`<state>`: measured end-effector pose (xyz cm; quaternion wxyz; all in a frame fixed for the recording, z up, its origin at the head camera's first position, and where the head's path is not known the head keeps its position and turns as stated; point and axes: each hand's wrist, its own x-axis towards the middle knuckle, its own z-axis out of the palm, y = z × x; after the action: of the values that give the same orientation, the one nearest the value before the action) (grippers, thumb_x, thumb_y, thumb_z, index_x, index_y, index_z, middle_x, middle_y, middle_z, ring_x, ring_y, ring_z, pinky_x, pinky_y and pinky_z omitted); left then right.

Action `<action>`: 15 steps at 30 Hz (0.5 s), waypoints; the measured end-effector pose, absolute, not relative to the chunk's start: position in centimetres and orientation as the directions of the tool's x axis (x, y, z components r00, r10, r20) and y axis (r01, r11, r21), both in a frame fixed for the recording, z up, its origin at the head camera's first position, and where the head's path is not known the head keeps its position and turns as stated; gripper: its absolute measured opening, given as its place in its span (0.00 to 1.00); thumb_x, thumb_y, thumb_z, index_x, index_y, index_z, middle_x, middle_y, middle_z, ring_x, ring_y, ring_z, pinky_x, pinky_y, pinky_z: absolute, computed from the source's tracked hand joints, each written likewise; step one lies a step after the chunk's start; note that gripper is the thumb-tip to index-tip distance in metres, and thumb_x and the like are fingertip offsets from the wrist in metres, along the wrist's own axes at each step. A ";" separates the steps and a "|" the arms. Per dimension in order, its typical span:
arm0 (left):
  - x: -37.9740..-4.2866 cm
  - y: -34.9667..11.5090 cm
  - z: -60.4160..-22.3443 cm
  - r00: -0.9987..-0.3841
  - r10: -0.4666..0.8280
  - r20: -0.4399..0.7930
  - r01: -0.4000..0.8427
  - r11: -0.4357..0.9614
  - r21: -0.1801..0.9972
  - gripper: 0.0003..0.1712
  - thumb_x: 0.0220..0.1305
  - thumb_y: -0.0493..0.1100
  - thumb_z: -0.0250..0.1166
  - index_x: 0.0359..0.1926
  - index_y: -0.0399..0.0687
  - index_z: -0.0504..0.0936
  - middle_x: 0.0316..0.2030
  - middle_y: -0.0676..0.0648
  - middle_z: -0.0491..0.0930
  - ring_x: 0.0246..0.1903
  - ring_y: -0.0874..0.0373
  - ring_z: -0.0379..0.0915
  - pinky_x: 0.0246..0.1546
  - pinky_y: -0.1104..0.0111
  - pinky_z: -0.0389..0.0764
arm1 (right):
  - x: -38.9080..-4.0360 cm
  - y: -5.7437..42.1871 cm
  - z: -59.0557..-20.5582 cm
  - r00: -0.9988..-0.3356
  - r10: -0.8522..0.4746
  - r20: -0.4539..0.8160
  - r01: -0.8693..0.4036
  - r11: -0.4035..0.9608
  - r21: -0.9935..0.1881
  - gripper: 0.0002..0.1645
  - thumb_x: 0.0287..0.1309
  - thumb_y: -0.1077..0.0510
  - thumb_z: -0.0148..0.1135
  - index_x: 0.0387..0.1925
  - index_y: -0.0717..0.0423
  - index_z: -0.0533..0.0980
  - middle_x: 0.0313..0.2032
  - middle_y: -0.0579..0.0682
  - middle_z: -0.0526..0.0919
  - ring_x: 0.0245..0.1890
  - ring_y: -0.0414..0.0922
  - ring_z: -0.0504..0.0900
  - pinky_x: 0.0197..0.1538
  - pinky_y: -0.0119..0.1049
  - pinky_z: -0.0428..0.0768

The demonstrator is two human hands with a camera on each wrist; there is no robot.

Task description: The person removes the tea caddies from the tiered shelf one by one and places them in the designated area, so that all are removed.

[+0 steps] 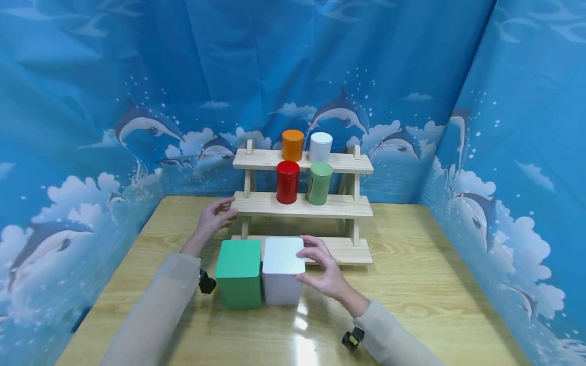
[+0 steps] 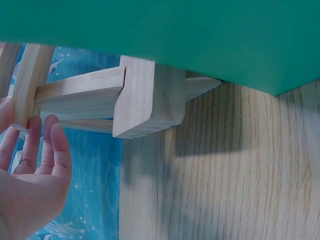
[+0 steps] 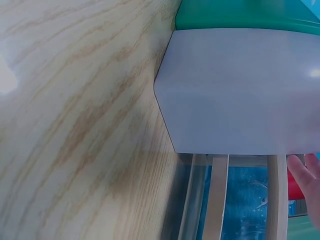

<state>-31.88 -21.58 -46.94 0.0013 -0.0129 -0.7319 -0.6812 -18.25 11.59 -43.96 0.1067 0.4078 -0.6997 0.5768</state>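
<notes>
My left hand is at the left end of the wooden shelf stand, its thumb and fingers to either side of the middle board's end. Close in front of the stand, a green box and a white box are side by side. My right hand is at the right side of the white box, fingertips at its top edge and thumb at the front corner. In the right wrist view only some fingers show.
An orange can and a white can stand on the top board. Below them are a red can and a green can. Blue dolphin-print curtains surround the wooden table at the back and sides.
</notes>
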 end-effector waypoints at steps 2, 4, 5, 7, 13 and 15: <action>-32.8 -22.1 -48.2 -0.999 0.031 0.040 0.041 0.055 0.998 0.35 0.54 0.57 0.68 0.62 0.54 0.71 0.49 0.43 0.75 0.42 0.52 0.77 0.41 0.57 0.80 | -18.2 11.7 -43.9 -0.648 -0.445 0.618 -0.691 0.000 -0.723 0.24 0.40 0.77 0.67 0.44 0.72 0.71 0.57 0.75 0.59 0.55 0.69 0.63 0.57 0.45 0.72; -33.0 -22.3 -48.5 -0.998 0.034 0.055 0.057 0.052 0.997 0.35 0.52 0.58 0.69 0.60 0.55 0.72 0.47 0.45 0.76 0.40 0.54 0.78 0.38 0.60 0.82 | -18.3 11.8 -43.9 -0.645 -0.439 0.625 -0.694 -0.006 -0.720 0.24 0.41 0.77 0.66 0.44 0.73 0.71 0.57 0.75 0.60 0.55 0.70 0.63 0.57 0.45 0.72; -32.5 -22.1 -47.9 -0.998 0.036 0.047 0.048 0.053 0.997 0.33 0.55 0.55 0.68 0.61 0.53 0.71 0.47 0.45 0.76 0.40 0.54 0.78 0.40 0.59 0.81 | -18.3 11.9 -43.8 -0.645 -0.436 0.628 -0.694 -0.010 -0.720 0.23 0.41 0.78 0.66 0.44 0.73 0.71 0.57 0.75 0.60 0.54 0.70 0.63 0.56 0.46 0.73; -32.1 -21.9 -47.3 -0.999 0.030 0.037 0.039 0.057 0.998 0.32 0.57 0.52 0.67 0.62 0.52 0.71 0.46 0.46 0.76 0.40 0.55 0.78 0.41 0.58 0.81 | -18.3 12.0 -43.6 -0.639 -0.429 0.638 -0.700 -0.018 -0.714 0.23 0.41 0.78 0.65 0.44 0.74 0.71 0.56 0.75 0.60 0.54 0.72 0.63 0.55 0.50 0.73; -31.2 -21.2 -46.0 -1.000 0.012 0.019 0.020 0.075 0.997 0.31 0.60 0.48 0.65 0.63 0.47 0.69 0.47 0.41 0.75 0.42 0.51 0.77 0.48 0.51 0.76 | -18.5 12.2 -43.5 -0.636 -0.412 0.652 -0.703 -0.038 -0.710 0.22 0.41 0.81 0.61 0.43 0.77 0.70 0.55 0.77 0.60 0.52 0.73 0.64 0.50 0.62 0.71; -32.1 -21.7 -47.2 -0.999 0.021 0.029 0.031 0.072 0.997 0.31 0.59 0.51 0.66 0.62 0.51 0.70 0.46 0.42 0.76 0.42 0.52 0.77 0.45 0.55 0.79 | -18.5 12.3 -43.5 -0.639 -0.409 0.652 -0.701 -0.041 -0.712 0.21 0.41 0.82 0.61 0.42 0.78 0.70 0.55 0.77 0.60 0.52 0.72 0.65 0.49 0.63 0.71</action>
<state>-32.11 -21.74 -47.21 0.0036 -0.0176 -0.7323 -0.6808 -18.52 12.32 -43.52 0.1227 0.4070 -0.6816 0.5957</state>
